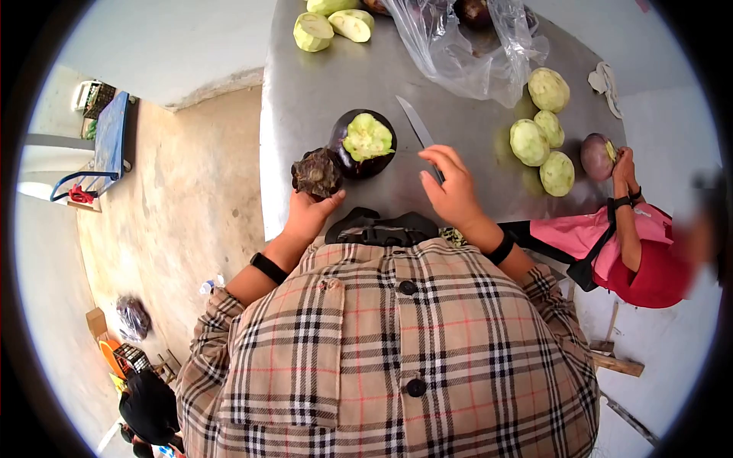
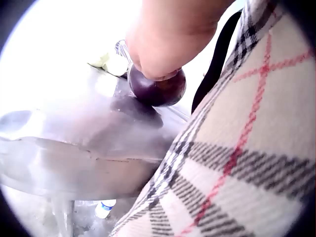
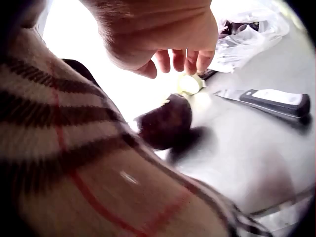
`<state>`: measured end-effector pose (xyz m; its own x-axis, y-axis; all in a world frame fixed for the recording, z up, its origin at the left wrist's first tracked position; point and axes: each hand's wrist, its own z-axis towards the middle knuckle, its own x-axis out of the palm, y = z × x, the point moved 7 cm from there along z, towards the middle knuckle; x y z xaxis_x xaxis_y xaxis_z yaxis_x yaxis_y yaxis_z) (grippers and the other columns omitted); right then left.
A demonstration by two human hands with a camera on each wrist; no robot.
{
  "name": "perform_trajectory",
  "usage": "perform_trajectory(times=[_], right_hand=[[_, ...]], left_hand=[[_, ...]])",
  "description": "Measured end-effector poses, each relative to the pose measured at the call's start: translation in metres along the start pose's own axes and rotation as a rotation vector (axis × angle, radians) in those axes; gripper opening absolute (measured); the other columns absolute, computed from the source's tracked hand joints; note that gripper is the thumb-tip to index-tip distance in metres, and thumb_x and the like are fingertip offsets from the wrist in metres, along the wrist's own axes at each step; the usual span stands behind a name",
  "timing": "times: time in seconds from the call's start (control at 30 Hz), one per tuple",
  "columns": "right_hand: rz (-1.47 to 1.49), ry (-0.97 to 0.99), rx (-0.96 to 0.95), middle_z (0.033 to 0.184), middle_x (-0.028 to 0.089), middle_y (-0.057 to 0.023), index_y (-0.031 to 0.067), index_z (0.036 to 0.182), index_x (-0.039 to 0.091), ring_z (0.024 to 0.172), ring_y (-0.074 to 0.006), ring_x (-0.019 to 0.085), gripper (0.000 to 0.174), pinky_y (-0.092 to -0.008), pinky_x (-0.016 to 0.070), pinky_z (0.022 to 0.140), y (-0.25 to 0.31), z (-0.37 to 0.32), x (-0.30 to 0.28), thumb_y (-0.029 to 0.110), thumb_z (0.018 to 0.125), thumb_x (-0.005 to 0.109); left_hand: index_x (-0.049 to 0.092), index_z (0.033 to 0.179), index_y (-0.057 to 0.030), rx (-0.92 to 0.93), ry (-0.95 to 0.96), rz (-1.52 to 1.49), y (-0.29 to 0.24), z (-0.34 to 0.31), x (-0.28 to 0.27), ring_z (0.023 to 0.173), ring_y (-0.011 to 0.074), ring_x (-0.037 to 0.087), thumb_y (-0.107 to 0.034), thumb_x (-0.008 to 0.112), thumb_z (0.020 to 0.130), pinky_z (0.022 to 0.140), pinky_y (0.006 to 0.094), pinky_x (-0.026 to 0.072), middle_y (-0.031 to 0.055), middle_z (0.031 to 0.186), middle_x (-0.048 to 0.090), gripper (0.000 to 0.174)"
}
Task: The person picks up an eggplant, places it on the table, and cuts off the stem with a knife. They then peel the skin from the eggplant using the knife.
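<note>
A dark purple eggplant (image 1: pixel 350 136) sits on the metal table, its top cut away to show pale green flesh. Just left of it, my left hand (image 1: pixel 308 217) holds a brown, withered eggplant cap (image 1: pixel 317 174), thumb toward the body side. In the left wrist view that hand (image 2: pixel 170 42) overlaps the eggplant (image 2: pixel 157 91), and the cap is hidden. My right hand (image 1: pixel 458 191) hovers with loosely bent fingers and nothing in them. A knife (image 1: pixel 416 122) lies beyond it; its black and grey handle (image 3: pixel 279 101) shows fully in the right wrist view.
Several peeled eggplants (image 1: pixel 529 143) stand at the right, with cut pale pieces (image 1: pixel 313 32) at the far left. A clear plastic bag (image 1: pixel 458 65) holds more eggplants at the back. Another person's hands (image 1: pixel 624 169) hold a purple eggplant (image 1: pixel 597 156) at the right edge.
</note>
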<state>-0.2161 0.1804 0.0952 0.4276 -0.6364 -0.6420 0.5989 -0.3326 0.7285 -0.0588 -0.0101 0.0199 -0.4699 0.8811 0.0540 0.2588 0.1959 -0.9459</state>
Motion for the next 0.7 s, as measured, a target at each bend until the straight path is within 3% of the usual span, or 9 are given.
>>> perform_trajectory(times=[0.1,0.2,0.3,0.33,0.43,0.47,0.57,0.6,0.7], right_hand=[[0.353,0.138,0.152,0.108,0.059,-0.0112,0.0030,0.110,0.059,0.097,-0.0232,0.058,0.027,-0.0339,0.0463,0.085,0.012,0.008,0.009,0.011,0.085,0.060],[0.831,0.319,0.423,0.111,0.059,-0.0109,0.0004,0.117,0.056,0.101,-0.0197,0.058,0.033,-0.0331,0.0462,0.086,0.007,0.007,0.029,0.023,0.093,0.053],[1.340,0.432,0.565,0.114,0.059,-0.0110,-0.0019,0.123,0.052,0.103,-0.0211,0.057,0.046,-0.0347,0.0451,0.090,0.016,0.002,0.043,0.035,0.097,0.046],[1.448,0.482,0.555,0.116,0.058,-0.0110,-0.0009,0.125,0.050,0.106,-0.0234,0.056,0.050,-0.0382,0.0431,0.094,0.020,0.001,0.046,0.041,0.097,0.041],[1.700,0.403,0.710,0.119,0.056,-0.0120,-0.0003,0.125,0.049,0.110,-0.0254,0.053,0.051,-0.0409,0.0409,0.097,0.016,-0.007,0.039,0.042,0.098,0.038],[1.700,0.337,0.733,0.124,0.054,-0.0135,-0.0002,0.125,0.047,0.115,-0.0270,0.051,0.054,-0.0426,0.0385,0.101,0.009,-0.010,0.037,0.045,0.098,0.035],[1.726,0.273,0.682,0.127,0.051,-0.0145,-0.0006,0.127,0.045,0.117,-0.0272,0.050,0.056,-0.0437,0.0374,0.102,0.007,-0.020,0.017,0.046,0.097,0.035],[1.667,0.183,0.780,0.129,0.049,-0.0175,-0.0013,0.130,0.041,0.118,-0.0307,0.049,0.059,-0.0483,0.0402,0.100,0.003,-0.028,0.010,0.048,0.097,0.032],[1.822,0.113,0.705,0.130,0.047,-0.0207,-0.0009,0.131,0.039,0.119,-0.0346,0.049,0.061,-0.0527,0.0440,0.095,-0.012,-0.051,-0.006,0.048,0.097,0.029]], left_hand=[[0.057,0.106,0.0017,0.032,0.028,-0.035,-0.012,-0.002,0.005,0.090,0.0124,0.054,-0.005,0.069,0.080,0.082,0.0282,0.0447,0.0019,0.101,0.059,0.030],[0.057,0.109,0.0010,0.084,0.249,-0.201,-0.036,-0.004,0.018,0.092,0.0117,0.053,-0.003,0.068,0.080,0.083,0.0276,0.0441,0.0014,0.102,0.059,0.032],[0.055,0.116,-0.0009,0.024,0.491,-0.116,-0.067,-0.008,0.036,0.096,0.0123,0.055,0.001,0.066,0.079,0.084,0.0266,0.0444,0.0042,0.106,0.061,0.039],[0.055,0.114,0.0006,0.028,0.552,-0.088,-0.081,-0.011,0.048,0.096,0.0112,0.054,0.003,0.065,0.078,0.085,0.0268,0.0436,0.0013,0.105,0.059,0.037],[0.054,0.115,0.0010,-0.161,0.772,-0.116,-0.089,-0.005,0.088,0.098,0.0105,0.053,0.003,0.065,0.076,0.087,0.0260,0.0430,0.0012,0.106,0.059,0.041],[0.057,0.109,0.0008,-0.136,0.809,-0.136,-0.091,-0.004,0.100,0.088,0.0107,0.056,0.000,0.066,0.075,0.080,0.0266,0.0458,0.0023,0.099,0.061,0.035],[0.060,0.105,0.0003,-0.046,0.884,0.275,-0.080,0.012,0.124,0.073,0.0101,0.056,-0.001,0.065,0.077,0.068,0.0266,0.0473,0.0021,0.088,0.064,0.028],[0.063,0.096,0.0008,-0.111,0.863,0.305,-0.081,0.012,0.131,0.064,0.0089,0.054,-0.006,0.067,0.077,0.061,0.0262,0.0457,0.0009,0.076,0.063,0.020],[0.063,0.089,0.0013,0.040,0.800,0.566,-0.074,0.020,0.149,0.062,0.0085,0.054,-0.012,0.070,0.077,0.060,0.0255,0.0454,0.0017,0.072,0.062,0.018]])
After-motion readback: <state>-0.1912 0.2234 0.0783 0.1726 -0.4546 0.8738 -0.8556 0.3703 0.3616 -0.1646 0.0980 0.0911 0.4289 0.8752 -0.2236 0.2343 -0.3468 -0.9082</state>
